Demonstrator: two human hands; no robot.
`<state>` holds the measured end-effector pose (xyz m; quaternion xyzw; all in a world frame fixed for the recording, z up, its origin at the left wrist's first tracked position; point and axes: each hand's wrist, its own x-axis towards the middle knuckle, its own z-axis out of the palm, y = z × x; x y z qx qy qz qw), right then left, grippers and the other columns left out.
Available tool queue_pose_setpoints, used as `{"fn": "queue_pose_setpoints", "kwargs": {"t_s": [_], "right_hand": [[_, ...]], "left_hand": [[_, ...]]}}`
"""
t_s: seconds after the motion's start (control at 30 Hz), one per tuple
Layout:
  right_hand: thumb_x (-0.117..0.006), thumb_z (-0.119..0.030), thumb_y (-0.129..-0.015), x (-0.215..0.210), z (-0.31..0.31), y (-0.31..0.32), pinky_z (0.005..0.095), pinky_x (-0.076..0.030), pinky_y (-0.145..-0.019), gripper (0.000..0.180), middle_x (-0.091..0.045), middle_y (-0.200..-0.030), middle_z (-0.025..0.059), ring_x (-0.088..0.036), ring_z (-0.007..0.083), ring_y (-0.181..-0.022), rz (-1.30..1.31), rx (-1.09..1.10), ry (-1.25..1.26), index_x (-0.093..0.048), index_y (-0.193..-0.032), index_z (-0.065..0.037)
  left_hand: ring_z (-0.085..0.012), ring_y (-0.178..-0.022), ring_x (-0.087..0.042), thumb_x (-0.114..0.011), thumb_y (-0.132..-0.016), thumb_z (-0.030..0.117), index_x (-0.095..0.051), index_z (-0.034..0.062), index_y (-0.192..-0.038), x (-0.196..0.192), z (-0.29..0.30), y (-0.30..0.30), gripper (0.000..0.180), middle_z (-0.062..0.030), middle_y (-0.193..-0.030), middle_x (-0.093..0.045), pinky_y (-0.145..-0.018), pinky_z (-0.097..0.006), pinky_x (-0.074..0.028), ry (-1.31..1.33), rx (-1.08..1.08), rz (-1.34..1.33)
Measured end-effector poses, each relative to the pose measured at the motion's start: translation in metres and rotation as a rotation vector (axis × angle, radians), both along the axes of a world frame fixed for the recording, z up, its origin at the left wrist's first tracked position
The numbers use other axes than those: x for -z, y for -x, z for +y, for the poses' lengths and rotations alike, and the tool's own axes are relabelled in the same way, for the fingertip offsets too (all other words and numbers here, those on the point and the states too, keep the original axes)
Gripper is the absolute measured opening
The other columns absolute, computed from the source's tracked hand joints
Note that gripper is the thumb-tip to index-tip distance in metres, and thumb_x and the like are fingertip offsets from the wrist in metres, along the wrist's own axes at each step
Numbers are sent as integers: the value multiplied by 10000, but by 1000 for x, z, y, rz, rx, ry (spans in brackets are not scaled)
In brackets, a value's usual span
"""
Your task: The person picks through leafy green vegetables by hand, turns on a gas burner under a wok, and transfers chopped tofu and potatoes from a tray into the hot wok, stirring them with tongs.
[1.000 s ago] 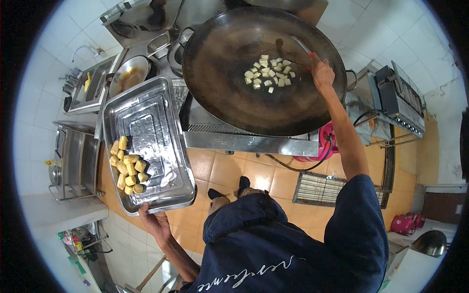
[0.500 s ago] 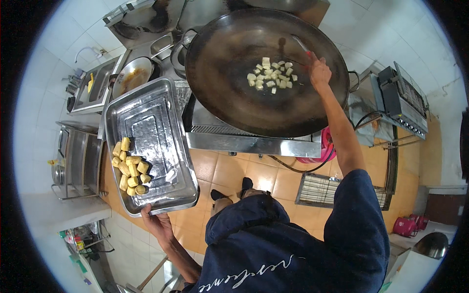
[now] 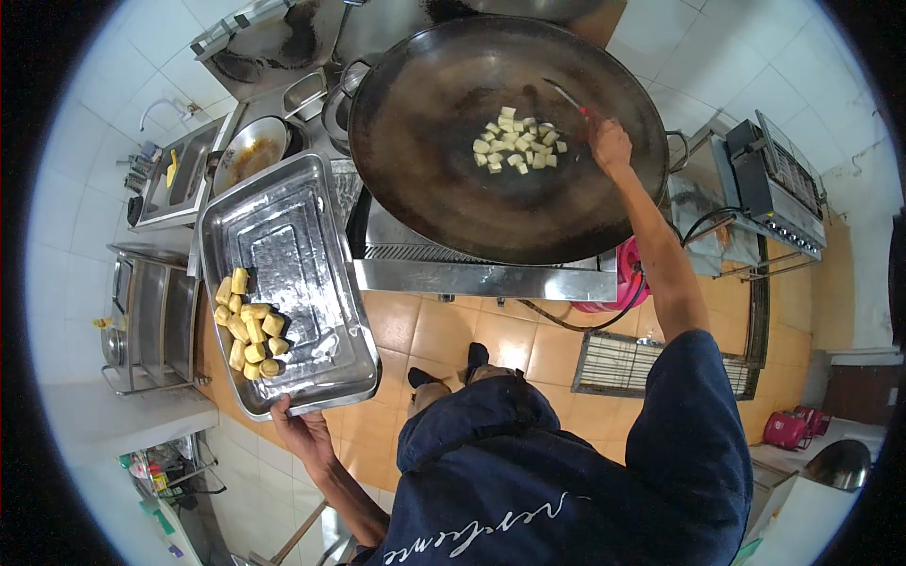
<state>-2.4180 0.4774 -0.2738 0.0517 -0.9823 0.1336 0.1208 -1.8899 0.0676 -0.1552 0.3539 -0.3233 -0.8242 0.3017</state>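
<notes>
My left hand point(image 3: 304, 429) grips the near edge of a rectangular metal tray point(image 3: 349, 368), which is held tilted left of the wok. Thick yellow peeled chunks point(image 3: 247, 325) lie gathered along its left side. Over the large dark wok point(image 3: 425, 198), my right hand point(image 3: 612, 146) is closed round the red handle of a knife point(image 3: 566, 95). The knife's narrow blade points to the far left. Small pale cubes point(image 3: 514, 141) lie scattered in the middle of the wok, just left of the knife.
Beneath the wok is a steel stove point(image 3: 472, 276), with a pink gas cylinder point(image 3: 634, 283) below its right side. A used frying pan point(image 3: 253, 151) and a sink point(image 3: 193, 165) sit at far left. A grill oven point(image 3: 769, 189) stands on the right.
The pale cubes have shifted slightly and bunched together in the wok. My right hand and the knife have moved a little left and nearer. The tray is held nearly as before.
</notes>
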Motion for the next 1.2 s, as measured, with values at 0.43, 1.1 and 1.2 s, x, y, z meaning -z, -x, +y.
{"fn": "queue_pose_setpoints", "kwargs": {"t_s": [0.43, 1.1, 1.2], "right_hand": [[-460, -371, -987, -9, 23, -5, 513, -537, -697, 331, -600, -1001, 227, -654, 432, -839, 3, -80, -118, -572, -1282, -274], [-469, -342, -996, -111, -43, -116, 482, -527, -669, 352, -569, -914, 182, -650, 381, -773, 139, -61, 10, -555, -1330, -276], [-530, -340, -981, -125, -69, -158, 417, -488, -663, 332, -540, -799, 144, -603, 319, -719, 231, -19, 144, -613, -1291, -257]], "left_hand": [[-251, -1168, -567, -566, -863, 98, -420, -12, -1324, 1, 1, 6, 496, -139, -1310, -533, -1000, -392, -501, 1, -13, 9], [-226, -1157, -565, -556, -876, 101, -396, 13, -1358, 10, -53, -40, 515, -122, -1314, -531, -953, -371, -515, 21, -25, 16], [-199, -1079, -586, -571, -868, 125, -413, 29, -1339, 6, -73, -59, 506, -94, -1262, -557, -805, -336, -537, 16, -16, -30]]}}
